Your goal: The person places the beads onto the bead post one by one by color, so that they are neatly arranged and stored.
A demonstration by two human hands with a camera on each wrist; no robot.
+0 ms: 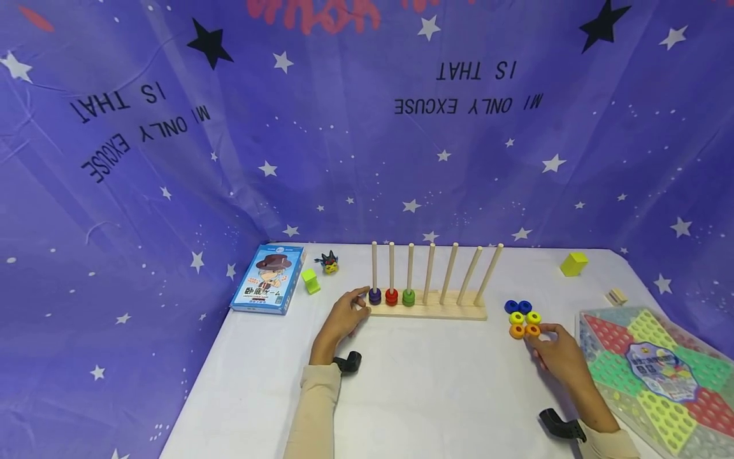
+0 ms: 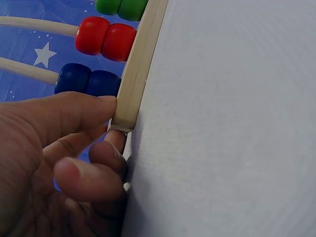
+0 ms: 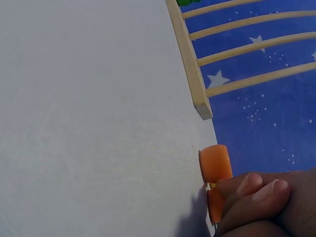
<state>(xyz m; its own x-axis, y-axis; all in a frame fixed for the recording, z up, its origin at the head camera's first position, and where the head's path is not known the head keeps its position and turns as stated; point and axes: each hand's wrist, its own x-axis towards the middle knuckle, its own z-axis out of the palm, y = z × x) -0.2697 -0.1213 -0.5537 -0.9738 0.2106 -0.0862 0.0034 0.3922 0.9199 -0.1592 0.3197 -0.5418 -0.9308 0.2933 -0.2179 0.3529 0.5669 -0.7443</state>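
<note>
A wooden peg rack [image 1: 427, 311] stands on the table with several upright rods. Its three leftmost rods carry dark blue beads [image 1: 374, 296], red beads [image 1: 392, 297] and green beads [image 1: 408, 298], stacked in pairs. My left hand [image 1: 344, 319] grips the rack's left end, thumb and fingers at the base beside the blue beads [image 2: 103, 83]. Off the rack's right end, loose beads lie in pairs: blue [image 1: 518, 306], yellow [image 1: 517, 318] and orange [image 1: 517, 331]. The right hand [image 1: 559, 354] pinches the nearer-right orange bead [image 3: 215, 206], partly hidden by its fingers; another orange bead [image 3: 216, 164] sits beside it.
At the left lie a blue card-game box [image 1: 269, 280], a lime-green block [image 1: 311, 281] and a small dark-and-yellow figure [image 1: 329, 262]. On the right are a yellow-green block [image 1: 574, 263], a small wooden piece [image 1: 617, 296] and a colourful game board in clear wrapping [image 1: 616, 376]. A starry purple cloth [image 1: 355, 159] hangs behind.
</note>
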